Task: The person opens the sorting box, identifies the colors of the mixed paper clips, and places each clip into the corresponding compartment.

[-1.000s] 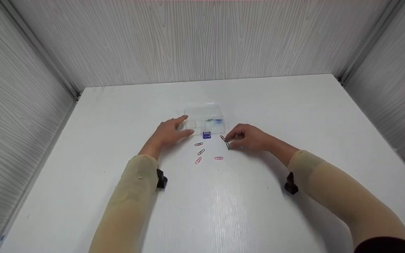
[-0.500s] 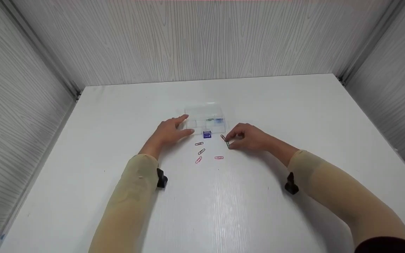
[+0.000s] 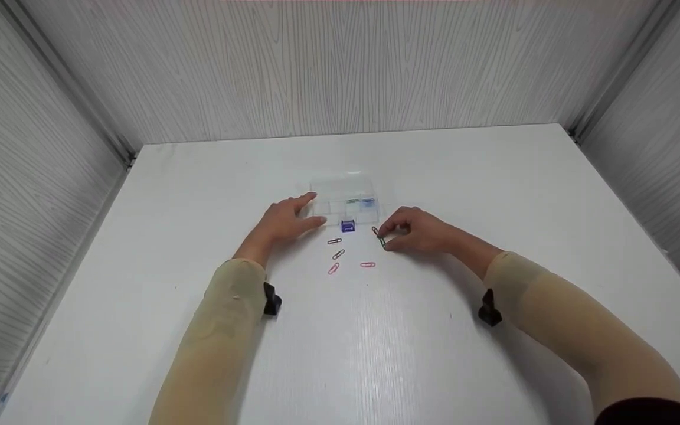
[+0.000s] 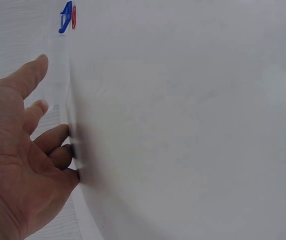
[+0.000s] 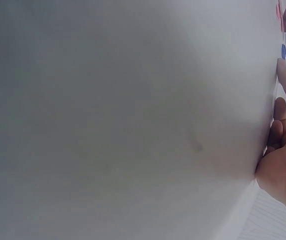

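A clear plastic box (image 3: 340, 186) stands with its lid raised; a green clip and a blue clip show in its back compartments. My left hand (image 3: 284, 221) is at its left end, thumb and index finger spread along the corners. In the left wrist view the other fingers of my left hand (image 4: 28, 150) bend down to the table. My right hand (image 3: 419, 230) pinches a green paper clip (image 3: 382, 242) on the table between thumb and index finger. A reddish paper clip (image 3: 375, 231) lies against its upper end. The right wrist view hides the pinched clip.
A blue latch (image 3: 347, 225) sticks out from the box's front. Before it lie two dark-looking paper clips (image 3: 334, 241), a pink paper clip (image 3: 333, 268) and a red-pink paper clip (image 3: 368, 264). Wood-grain panels (image 3: 340, 71) stand behind and at both sides of the white table (image 3: 340, 354).
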The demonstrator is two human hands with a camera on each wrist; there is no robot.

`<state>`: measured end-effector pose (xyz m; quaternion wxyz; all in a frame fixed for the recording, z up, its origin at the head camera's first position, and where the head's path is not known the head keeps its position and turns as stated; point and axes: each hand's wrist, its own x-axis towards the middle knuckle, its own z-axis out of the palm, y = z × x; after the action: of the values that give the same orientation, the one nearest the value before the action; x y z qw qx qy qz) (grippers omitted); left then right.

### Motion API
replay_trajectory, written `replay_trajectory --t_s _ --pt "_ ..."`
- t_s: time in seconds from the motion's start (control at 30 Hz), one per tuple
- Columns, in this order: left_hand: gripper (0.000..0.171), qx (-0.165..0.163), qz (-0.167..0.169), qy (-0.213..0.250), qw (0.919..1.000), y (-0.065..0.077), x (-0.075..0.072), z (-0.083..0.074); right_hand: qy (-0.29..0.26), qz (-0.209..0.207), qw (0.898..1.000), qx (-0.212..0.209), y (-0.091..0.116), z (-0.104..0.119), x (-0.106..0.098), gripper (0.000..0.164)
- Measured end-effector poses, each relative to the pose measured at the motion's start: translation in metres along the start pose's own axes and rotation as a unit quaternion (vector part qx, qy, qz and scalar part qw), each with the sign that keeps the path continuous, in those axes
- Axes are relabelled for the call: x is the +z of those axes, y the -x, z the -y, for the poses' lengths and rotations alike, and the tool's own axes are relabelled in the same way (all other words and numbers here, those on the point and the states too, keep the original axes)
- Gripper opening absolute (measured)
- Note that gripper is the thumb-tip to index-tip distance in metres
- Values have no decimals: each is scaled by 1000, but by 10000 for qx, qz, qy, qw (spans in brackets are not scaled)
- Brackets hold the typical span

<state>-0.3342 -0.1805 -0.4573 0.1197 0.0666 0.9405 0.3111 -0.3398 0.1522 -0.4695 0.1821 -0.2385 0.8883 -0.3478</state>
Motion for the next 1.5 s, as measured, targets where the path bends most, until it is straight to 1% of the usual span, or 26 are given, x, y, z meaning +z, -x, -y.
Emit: replay_trajectory --t_s 0.17,0.4,0.63,0.87,0.97,1.1,1.3,1.5 --pt "79 58 -18 26 10000 0 -1 0 -10 59 10000 -68 0 1 -1 20" --pt "80 -5 23 14 10000 1 -3 -1 -2 91 9999 -84 -2 0 -3 13" --pt "80 -31 61 -11 10000 0 -4 -1 -72 131 9999 -66 -1 1 -3 19" --pt "80 -22 34 37 10000 1 -3 -1 -27 144 9998 -94 -1 1 -4 16" --pt "79 -12 19 28 10000 1 -3 -2 -101 193 9997 -96 0 -1 -5 16" --pt "79 -25 -2 -1 10000 0 -1 -2 -168 288 9992 -198 2 -5 -8 15" --pt "80 -55 -24 -9 10000 1 0 -1 -55 323 9985 -443 4 -5 -9 11" --pt "80 -148 -50 59 9999 2 0 -1 -6 276 9986 -453 3 -6 -8 9"
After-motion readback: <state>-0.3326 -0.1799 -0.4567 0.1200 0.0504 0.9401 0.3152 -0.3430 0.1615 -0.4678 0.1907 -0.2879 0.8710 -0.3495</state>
